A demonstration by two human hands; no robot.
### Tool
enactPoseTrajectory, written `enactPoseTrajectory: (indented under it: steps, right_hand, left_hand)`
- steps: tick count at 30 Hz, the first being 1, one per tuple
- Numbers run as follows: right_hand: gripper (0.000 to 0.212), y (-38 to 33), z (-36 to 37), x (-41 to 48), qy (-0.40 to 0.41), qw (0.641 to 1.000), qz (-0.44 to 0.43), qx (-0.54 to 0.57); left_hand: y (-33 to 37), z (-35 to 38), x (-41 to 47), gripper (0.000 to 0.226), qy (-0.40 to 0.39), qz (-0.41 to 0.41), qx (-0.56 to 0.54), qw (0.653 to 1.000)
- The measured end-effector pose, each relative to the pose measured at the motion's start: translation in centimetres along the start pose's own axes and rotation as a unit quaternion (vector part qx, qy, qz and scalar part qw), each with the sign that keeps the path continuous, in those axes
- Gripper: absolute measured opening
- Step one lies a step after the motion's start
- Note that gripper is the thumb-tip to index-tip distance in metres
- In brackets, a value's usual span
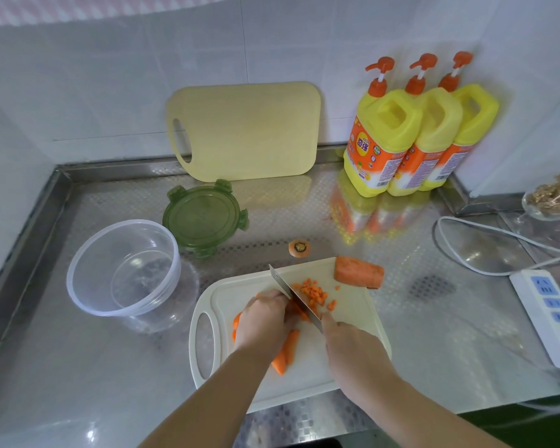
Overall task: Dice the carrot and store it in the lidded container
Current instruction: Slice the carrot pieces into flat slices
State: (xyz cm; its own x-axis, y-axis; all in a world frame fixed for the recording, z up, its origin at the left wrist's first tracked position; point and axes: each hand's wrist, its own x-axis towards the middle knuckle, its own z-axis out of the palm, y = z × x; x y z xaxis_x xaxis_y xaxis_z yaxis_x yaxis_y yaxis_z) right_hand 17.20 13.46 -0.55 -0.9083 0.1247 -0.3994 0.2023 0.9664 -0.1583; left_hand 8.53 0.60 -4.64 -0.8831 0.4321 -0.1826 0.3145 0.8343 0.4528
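Right hand: fist closed round the handle of the knife, with the handle itself hidden. The blade runs away up-left, edge down beside the left knuckles.

Left hand: fingers curled claw-fashion, pressing the carrot strips onto the white board. The strips trail back under its wrist.

Handling: carrot is stiff and light, and the cut faces are probably slick. Thin strips may roll or skid, so pin them close to the cut with fingertips tucked.

- Diced pile: just past the blade, on the right hand's side.
- Uncut chunk: beyond the pile, at the far corner.
- Clear container: well outside the left hand, no dice in it yet.
- Green lid: behind the container, off.
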Motion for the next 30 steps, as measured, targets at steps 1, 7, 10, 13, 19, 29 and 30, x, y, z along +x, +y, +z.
enactPoseTrajectory:
  steps: [1,7,10,13,19,29,30]
  right_hand:
    - [0.051,0.0,0.1,0.0,-0.002,1.0,-0.003,-0.001]
    - [0.05,0.1,0.2,0.6,-0.014,1.0,0.008,0.012]
    - [0.041,0.0,0.3,0.9,-0.02,1.0,0.011,0.014]
    - [0.041,-0.1,0.4,1.1,-0.034,0.999,0.005,-0.01]
    - [0.034,0.6,0.6,0.6,0.002,0.999,-0.007,0.041]
    - [0.009,2.6,-3.8,0.1,0.028,0.993,-0.001,0.118]
    - [0.011,2.8,-4.1,0.1,0.02,0.992,-0.001,0.128]
  left_hand:
    - [0.0,0.0,0.0,0.026,0.003,0.0,-0.003,1.0]
    - [0.0,0.1,0.1,0.023,0.011,-0.001,-0.01,1.0]
    - [-0.1,0.4,0.2,0.022,0.01,-0.005,-0.003,1.0]
    - [-0.2,0.6,0.2,0.021,0.005,-0.009,-0.005,1.0]
    - [0.1,0.3,0.0,0.021,0.008,-0.01,-0.013,1.0]
    - [0.4,-1.9,0.7,0.016,0.004,-0.063,-0.156,0.986]
    - [0.2,-2.3,0.8,0.015,0.011,-0.064,-0.167,0.984]
